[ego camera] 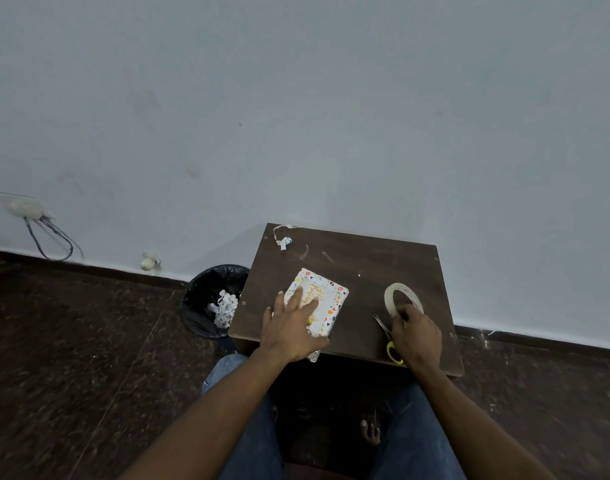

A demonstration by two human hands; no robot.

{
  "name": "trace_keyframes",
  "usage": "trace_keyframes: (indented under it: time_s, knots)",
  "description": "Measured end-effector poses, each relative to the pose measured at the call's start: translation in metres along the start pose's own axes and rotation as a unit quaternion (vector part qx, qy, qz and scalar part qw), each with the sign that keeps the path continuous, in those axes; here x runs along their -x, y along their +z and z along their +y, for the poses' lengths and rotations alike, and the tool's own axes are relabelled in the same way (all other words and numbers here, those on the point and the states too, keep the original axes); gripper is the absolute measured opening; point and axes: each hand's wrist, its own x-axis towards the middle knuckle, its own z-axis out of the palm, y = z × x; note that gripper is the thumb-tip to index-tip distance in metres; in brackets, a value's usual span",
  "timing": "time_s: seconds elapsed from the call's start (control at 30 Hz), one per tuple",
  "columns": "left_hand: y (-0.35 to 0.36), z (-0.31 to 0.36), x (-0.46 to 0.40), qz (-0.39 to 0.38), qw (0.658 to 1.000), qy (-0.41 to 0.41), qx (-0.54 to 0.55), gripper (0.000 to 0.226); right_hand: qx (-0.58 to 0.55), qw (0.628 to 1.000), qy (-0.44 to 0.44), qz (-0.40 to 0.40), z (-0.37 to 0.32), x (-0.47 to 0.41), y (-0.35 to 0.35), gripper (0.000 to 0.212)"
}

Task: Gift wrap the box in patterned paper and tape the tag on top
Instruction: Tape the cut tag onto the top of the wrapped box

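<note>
Tag going on — tape next.
My left hand (291, 329) presses flat on the light, stiff wrapped box (326, 303); right hand (416, 336) at 3 o'clock pinches the tape roll (391, 299) rim.

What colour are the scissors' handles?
Yellow, on the scissors under the right hand; head view.

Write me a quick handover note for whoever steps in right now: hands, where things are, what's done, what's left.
Left hand: flat, pressing the wrapped box on the table.
Right hand: gripping the tape roll, which stands on edge; scissors lie partly under that hand.
Done: box is wrapped in patterned paper; gold-lettered tag lies on top.
Left: whether the tag is already taped cannot be told; check, then tape it.
</note>
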Motion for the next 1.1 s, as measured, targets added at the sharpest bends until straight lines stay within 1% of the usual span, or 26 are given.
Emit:
trace_keyframes:
  time_s: [0.13,0.23,0.3,0.37,0.4,0.43,0.47,0.5,0.53,0.57,0.6,0.63,0.67,0.73,0.87,0.93,0.97,1.03,1.1]
  knots:
    - [-0.016,-0.016,-0.008,-0.031,0.998,0.056,-0.018,0.09,-0.068,0.998,-0.012,0.005,0.004,0.001,0.002,0.013]
    - [-0.028,-0.021,-0.015,-0.044,0.994,0.078,-0.065,0.087,-0.137,0.99,-0.018,0.01,-0.003,0.006,0.0,0.013]
    - [-0.031,-0.018,-0.017,-0.039,0.992,0.075,-0.088,0.084,-0.189,0.982,-0.021,0.012,-0.011,0.012,-0.001,0.01]
    - [-0.028,-0.011,-0.015,-0.016,0.994,0.076,-0.08,0.081,-0.23,0.972,-0.036,0.014,-0.018,0.02,0.001,0.006]
    - [-0.024,-0.007,-0.014,0.004,0.995,0.085,-0.052,0.078,-0.248,0.968,-0.045,0.011,-0.022,0.025,0.003,0.005]
    - [-0.019,-0.002,-0.011,0.035,0.995,0.098,-0.002,0.073,-0.267,0.962,-0.055,0.004,-0.026,0.029,0.004,0.004]
    - [-0.013,0.005,-0.008,0.073,0.989,0.107,0.075,0.065,-0.283,0.957,-0.064,-0.003,-0.03,0.035,0.004,0.005]
    - [-0.009,0.014,-0.003,0.109,0.974,0.104,0.171,0.055,-0.295,0.953,-0.075,-0.008,-0.035,0.04,0.004,0.007]
    - [-0.005,0.024,0.001,0.131,0.948,0.084,0.276,0.043,-0.302,0.949,-0.086,-0.011,-0.038,0.044,0.005,0.009]
    - [-0.004,0.033,0.007,0.134,0.916,0.05,0.375,0.032,-0.308,0.946,-0.096,-0.016,-0.041,0.048,0.007,0.01]
    - [-0.004,0.041,0.011,0.117,0.882,0.014,0.456,0.023,-0.312,0.944,-0.106,-0.02,-0.043,0.051,0.009,0.011]
    - [-0.004,0.047,0.014,0.095,0.852,-0.016,0.515,0.016,-0.312,0.943,-0.114,-0.025,-0.045,0.053,0.01,0.011]
    - [-0.002,0.051,0.015,0.081,0.831,-0.037,0.549,0.013,-0.311,0.942,-0.119,-0.033,-0.046,0.056,0.011,0.011]
    - [0.001,0.053,0.017,0.072,0.806,-0.063,0.584,0.012,-0.305,0.943,-0.121,-0.045,-0.047,0.059,0.014,0.011]
    - [0.004,0.048,0.018,0.052,0.78,-0.098,0.616,0.016,-0.287,0.948,-0.13,-0.043,-0.046,0.064,0.016,0.009]
    - [0.003,0.045,0.017,0.031,0.782,-0.101,0.614,0.016,-0.267,0.954,-0.132,-0.042,-0.043,0.065,0.017,0.007]
    - [0.005,0.043,0.017,0.032,0.797,-0.097,0.595,0.015,-0.251,0.958,-0.132,-0.039,-0.043,0.066,0.018,0.014]
    - [0.008,0.038,0.014,0.053,0.842,-0.077,0.531,0.015,-0.217,0.967,-0.127,-0.03,-0.041,0.066,0.02,0.026]
    - [0.009,0.037,0.014,0.066,0.882,-0.069,0.462,0.018,-0.182,0.975,-0.126,-0.021,-0.042,0.068,0.02,0.021]
